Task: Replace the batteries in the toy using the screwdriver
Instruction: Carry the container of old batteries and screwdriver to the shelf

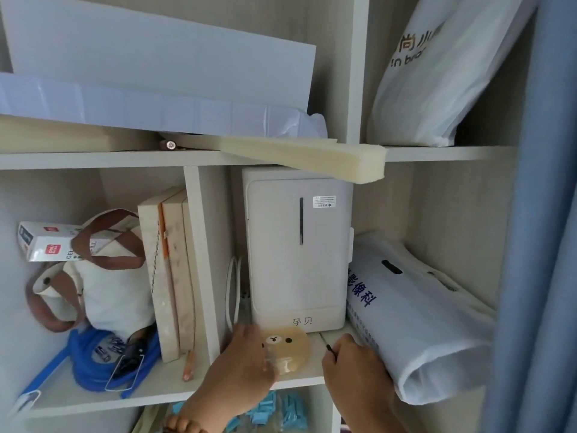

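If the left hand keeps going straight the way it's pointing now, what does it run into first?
The left hand points up and back into the shelf, already at the bear-face toy. Just beyond stands the white appliance; its base is likely the next contact, though depth is hard to judge from this view.

Soft, even daylight, fairly bright, slightly washed out and low in contrast; its source is not visible. No hard glare; white bags point(415, 314) look pale and flat. Shadows are weak, deepest in the left cubby behind the tote point(109, 285) and at the shelf point(93, 159) undersides. Wide-angle distortion bends the shelf lines and the curtain point(543, 214) at the right edge (strongest in corners). Overall soft focus; motion blur smears the left hand point(242, 367), the toy point(288, 348) and the lower left corner. Small print unreadable.
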The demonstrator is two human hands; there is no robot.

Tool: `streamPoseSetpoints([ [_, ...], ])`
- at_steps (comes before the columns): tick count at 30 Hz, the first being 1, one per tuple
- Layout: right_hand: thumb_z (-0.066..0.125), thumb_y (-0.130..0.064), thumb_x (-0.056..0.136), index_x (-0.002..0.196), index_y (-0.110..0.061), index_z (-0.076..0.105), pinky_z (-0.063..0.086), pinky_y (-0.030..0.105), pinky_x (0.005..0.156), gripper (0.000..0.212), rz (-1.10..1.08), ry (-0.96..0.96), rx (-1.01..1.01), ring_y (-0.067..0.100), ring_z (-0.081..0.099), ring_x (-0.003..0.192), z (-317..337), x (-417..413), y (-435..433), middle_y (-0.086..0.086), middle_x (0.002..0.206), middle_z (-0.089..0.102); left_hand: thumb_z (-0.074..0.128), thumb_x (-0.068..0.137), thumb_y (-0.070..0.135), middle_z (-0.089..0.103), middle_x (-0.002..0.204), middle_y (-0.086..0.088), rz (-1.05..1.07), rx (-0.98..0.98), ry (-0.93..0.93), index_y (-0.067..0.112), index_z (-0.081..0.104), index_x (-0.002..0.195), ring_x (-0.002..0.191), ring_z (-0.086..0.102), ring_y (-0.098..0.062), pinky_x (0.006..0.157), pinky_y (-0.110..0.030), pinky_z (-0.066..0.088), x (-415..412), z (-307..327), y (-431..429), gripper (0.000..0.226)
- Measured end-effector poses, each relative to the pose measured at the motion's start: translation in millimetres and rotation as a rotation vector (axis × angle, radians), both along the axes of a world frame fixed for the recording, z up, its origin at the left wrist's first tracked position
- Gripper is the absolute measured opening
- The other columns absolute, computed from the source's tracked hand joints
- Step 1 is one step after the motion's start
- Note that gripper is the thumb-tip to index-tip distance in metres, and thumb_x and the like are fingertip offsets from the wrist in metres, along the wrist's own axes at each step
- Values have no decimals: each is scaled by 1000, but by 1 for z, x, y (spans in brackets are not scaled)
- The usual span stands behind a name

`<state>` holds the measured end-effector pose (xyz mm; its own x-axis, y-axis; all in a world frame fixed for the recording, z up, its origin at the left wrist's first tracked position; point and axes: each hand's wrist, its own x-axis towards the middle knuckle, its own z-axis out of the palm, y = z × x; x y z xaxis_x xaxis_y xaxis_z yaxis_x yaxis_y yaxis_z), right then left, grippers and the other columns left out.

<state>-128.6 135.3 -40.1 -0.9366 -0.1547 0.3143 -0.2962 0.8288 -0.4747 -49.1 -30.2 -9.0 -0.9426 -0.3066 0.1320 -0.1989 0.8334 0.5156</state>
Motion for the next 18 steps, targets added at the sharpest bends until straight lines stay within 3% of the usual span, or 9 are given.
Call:
streamPoseSetpoints([
  [12,44,-43,93,100,-22,57,52,29,71,26,-29,-24,-4,16,69,94,1,2,-4,-3,94,75,62,83,31,41,107,12,28,-36,50,29,45,101,95,53,-6,80,-22,44,-3,-3,1,25],
  [18,42,-43,93,97,-20,51,51,27,76,25,-34,-92,2,17,69,99,5,0,-6,-2,101,74,62,86,31,40,112,10,33,-35,31,29,43,105,100,52,-9,93,-22,46,-6,-1,3,27],
])
